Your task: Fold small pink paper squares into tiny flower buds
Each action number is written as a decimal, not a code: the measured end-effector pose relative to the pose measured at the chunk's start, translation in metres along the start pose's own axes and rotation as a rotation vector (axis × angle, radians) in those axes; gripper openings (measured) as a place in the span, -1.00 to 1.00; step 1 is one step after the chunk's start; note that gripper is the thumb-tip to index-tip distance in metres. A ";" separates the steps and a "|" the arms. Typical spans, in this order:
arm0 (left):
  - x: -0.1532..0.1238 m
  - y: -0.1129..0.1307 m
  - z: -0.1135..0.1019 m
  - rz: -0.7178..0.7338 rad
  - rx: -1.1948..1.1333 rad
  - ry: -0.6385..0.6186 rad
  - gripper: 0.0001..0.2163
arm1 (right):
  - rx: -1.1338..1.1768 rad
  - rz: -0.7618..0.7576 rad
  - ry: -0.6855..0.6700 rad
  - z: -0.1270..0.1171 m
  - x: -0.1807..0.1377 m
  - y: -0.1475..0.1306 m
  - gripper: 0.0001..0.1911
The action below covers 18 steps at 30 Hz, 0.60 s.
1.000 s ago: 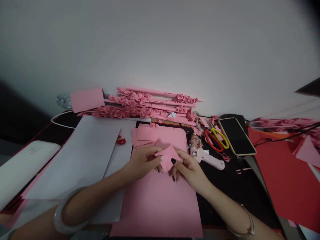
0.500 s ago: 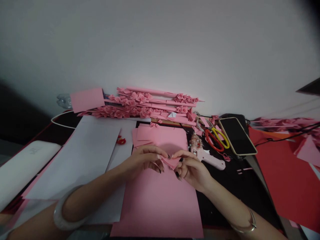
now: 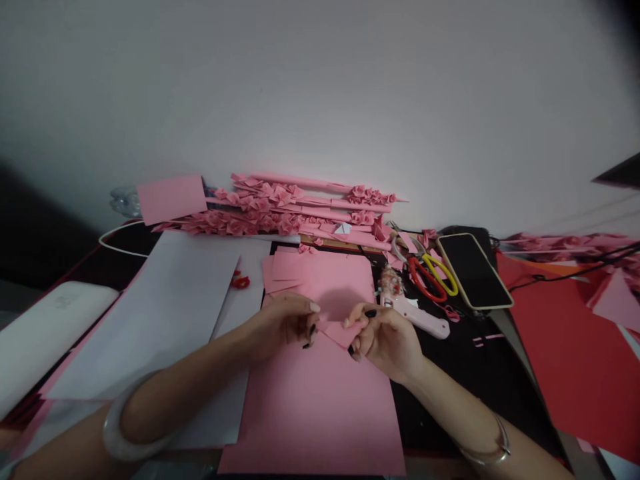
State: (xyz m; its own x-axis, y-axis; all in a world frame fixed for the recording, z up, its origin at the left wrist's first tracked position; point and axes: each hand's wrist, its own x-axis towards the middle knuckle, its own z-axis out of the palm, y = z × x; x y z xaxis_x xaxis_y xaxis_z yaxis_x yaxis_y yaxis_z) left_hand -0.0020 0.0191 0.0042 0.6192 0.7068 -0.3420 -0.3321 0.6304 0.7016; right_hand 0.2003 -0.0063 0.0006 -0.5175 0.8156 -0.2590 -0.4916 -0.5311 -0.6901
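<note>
A small folded piece of pink paper [image 3: 341, 333] is held between my two hands, above large pink sheets [image 3: 320, 413] on the table. My left hand [image 3: 287, 323] pinches its left corner between thumb and fingers. On the other side, my right hand [image 3: 387, 333] grips the right end, with the thumb and index finger on its upper edge. Small pink paper pieces [image 3: 287, 267] lie just beyond my left hand. To the right of the sheets rests a pink glue gun [image 3: 420, 317], close to my right hand.
Pink paper flower stems [image 3: 280, 213] are piled along the wall. Scissors with red and yellow handles [image 3: 433, 277] and a phone [image 3: 475, 270] lie at the right, before red sheets [image 3: 575, 353]. White sheets [image 3: 150, 313] and a white oblong device [image 3: 55, 340] occupy the left.
The folded paper has turned and spread flatter between my hands. My left fingers have shifted slightly left, towards its corner, and my right fingers have changed position on its upper edge.
</note>
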 end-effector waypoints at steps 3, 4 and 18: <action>-0.001 0.000 -0.001 0.013 -0.002 0.067 -0.73 | 0.002 0.002 0.021 -0.001 0.001 0.001 -0.80; -0.001 0.000 -0.001 0.016 -0.005 0.082 -0.71 | 0.007 0.002 0.033 -0.002 0.001 0.001 -0.82; 0.002 0.003 -0.001 -0.086 -0.120 0.207 -0.81 | -0.891 -0.419 0.197 0.002 -0.004 0.016 -0.67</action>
State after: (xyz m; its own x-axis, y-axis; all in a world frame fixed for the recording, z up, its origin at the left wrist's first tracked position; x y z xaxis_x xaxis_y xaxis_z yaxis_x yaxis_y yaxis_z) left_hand -0.0026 0.0225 0.0051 0.4939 0.6917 -0.5269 -0.3743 0.7161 0.5892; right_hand 0.1932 -0.0184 -0.0083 -0.2582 0.9636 0.0693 0.1375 0.1077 -0.9846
